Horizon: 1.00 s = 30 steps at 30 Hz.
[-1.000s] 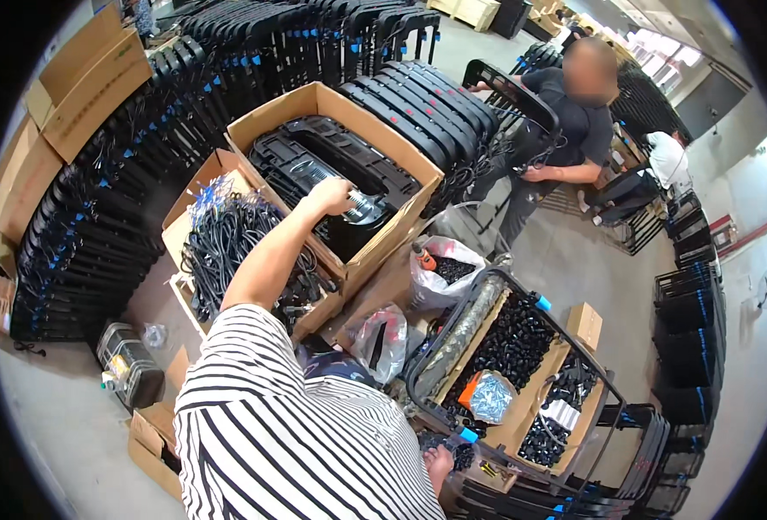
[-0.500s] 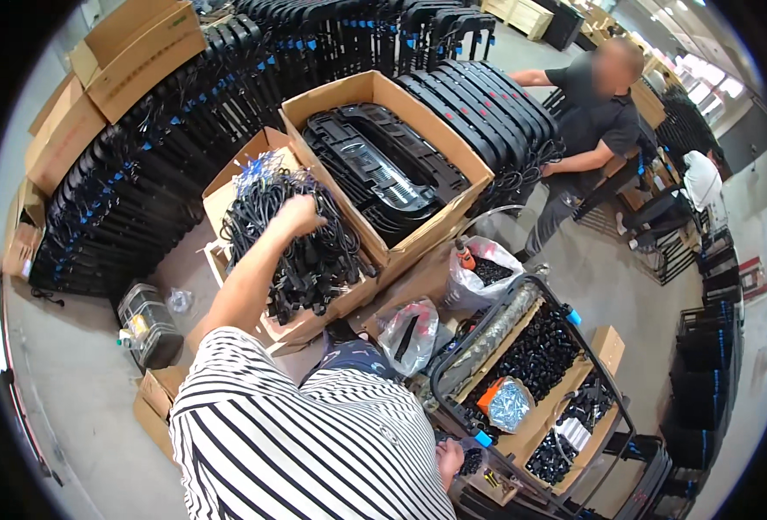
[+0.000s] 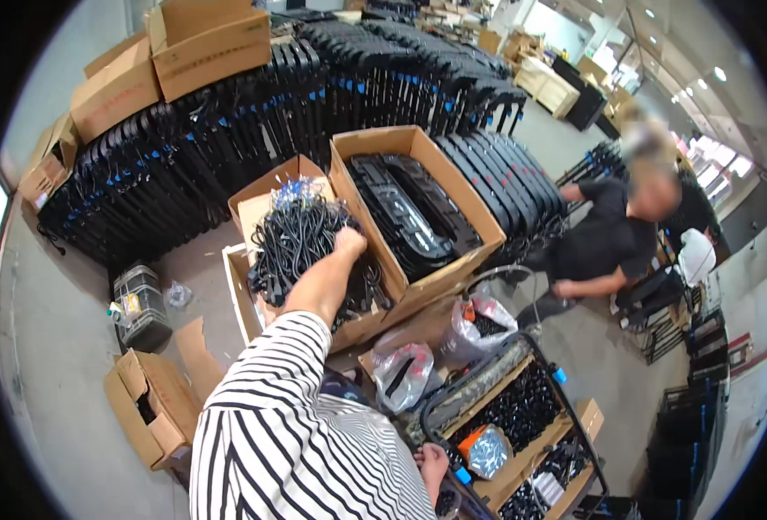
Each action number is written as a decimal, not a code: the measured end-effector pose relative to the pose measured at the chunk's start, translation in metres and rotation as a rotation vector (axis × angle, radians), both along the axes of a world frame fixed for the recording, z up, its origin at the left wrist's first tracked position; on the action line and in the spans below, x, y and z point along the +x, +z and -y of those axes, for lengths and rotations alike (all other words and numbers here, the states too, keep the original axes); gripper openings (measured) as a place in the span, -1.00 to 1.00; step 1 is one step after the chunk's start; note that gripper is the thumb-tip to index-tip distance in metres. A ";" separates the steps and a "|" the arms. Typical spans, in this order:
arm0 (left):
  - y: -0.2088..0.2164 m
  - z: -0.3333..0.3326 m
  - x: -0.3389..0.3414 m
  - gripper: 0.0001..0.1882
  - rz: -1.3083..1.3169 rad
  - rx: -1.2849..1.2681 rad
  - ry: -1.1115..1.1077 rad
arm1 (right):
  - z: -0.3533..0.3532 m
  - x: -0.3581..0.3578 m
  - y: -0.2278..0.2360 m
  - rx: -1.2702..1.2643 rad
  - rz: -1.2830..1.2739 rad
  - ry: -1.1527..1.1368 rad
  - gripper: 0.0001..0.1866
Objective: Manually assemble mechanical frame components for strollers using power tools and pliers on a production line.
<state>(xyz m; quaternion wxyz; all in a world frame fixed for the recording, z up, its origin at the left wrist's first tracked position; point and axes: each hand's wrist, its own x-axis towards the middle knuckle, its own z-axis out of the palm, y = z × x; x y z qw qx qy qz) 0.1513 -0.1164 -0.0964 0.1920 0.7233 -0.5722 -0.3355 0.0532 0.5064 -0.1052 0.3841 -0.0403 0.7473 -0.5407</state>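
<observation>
Left hand [image 3: 349, 242]: laid at the right side of a heap of black cables [image 3: 301, 232], fingers bent; I cannot tell from my view how far they close or whether they grip a cable. Cables: one tangled heap, blue and white ends at the far side, in an open cardboard box [image 3: 258, 189]. Right hand [image 3: 433, 463]: low, beside the blue clip [image 3: 462, 476] of a black metal frame, fingers partly curled; I cannot make out anything held. Right of the cables: a taller carton [image 3: 457, 263], stacked with black plastic parts [image 3: 401, 208]. Between carton and frame: two plastic bags [image 3: 407, 381], one with an orange-topped item. Inside the frame: small black parts [image 3: 522, 403] and a clear bag of silver pieces [image 3: 489, 452]. Far right: a co-worker [image 3: 604, 225] in a dark shirt, beside a row of black panels [image 3: 498, 182].
</observation>
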 end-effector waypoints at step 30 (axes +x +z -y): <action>0.202 -0.327 0.004 -0.52 -1.368 0.597 -1.065 | 0.139 -0.054 0.222 -0.685 -0.387 0.298 -0.67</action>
